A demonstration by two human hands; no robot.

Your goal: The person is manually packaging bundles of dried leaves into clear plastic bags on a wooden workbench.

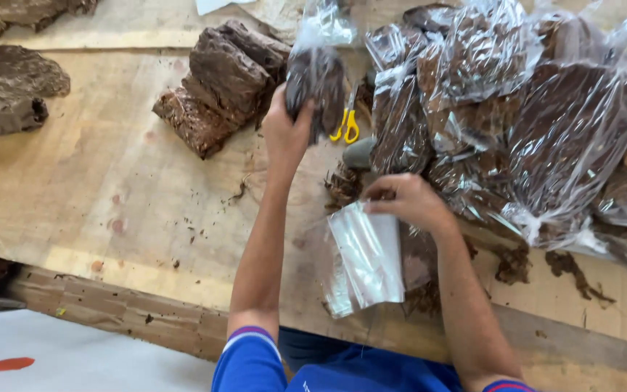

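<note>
The left hand (287, 131) is closed tight around a small clear bag (317, 76) stuffed with dark brown leaves. It holds the bag up just above the counter (110, 196), with the bag's open, crinkly top sticking up toward the far side.

The right hand (408, 199) pinches the top edge of an empty clear bag (363, 258). That bag lies flat on the counter, close to the person's body, and it looks shiny.

Right behind the left hand, a pair of yellow-handled scissors (345, 125) lies on the counter, partly hidden by the full bag. To the right sits a big pile of filled bags (531, 123), all clear plastic with brown leaves inside, heaped on one another. Some loose brown crumbs (571, 268) lie near the front of that pile.

To the left of the held bag is a stack of brown leaves (223, 83) with no bag around it. More dark clumps (12, 87) sit at the far left corner of the counter, well apart from the hands.

The counter is pale wood with little spots and bits of leaf on it. Both arms wear blue sleeves (252, 356).
</note>
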